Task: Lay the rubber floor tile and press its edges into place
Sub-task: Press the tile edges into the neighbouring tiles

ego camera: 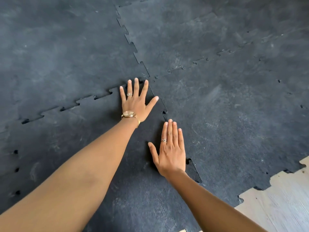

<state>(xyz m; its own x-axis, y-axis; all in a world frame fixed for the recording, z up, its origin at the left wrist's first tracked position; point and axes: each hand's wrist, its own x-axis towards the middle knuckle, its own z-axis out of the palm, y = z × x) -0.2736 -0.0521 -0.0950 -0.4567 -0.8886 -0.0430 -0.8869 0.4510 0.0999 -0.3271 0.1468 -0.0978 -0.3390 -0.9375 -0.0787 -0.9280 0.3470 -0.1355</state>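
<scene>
A dark rubber floor tile point(93, 148) with puzzle-tooth edges lies under both my arms. My left hand point(136, 102) rests flat with fingers spread on the tile's far right corner, where several tiles meet. My right hand point(172, 151) lies palm down, fingers together, on the tile's right edge along the toothed seam point(164, 113). Small gaps show in the seam at the tile's far edge point(70, 108) and beside my right hand. Neither hand holds anything.
Laid dark tiles cover the floor to the left point(50, 56), ahead point(175, 30) and to the right point(234, 123). Bare pale wood-look floor point(280, 203) shows at the lower right, past a toothed tile edge. A watch sits on my left wrist.
</scene>
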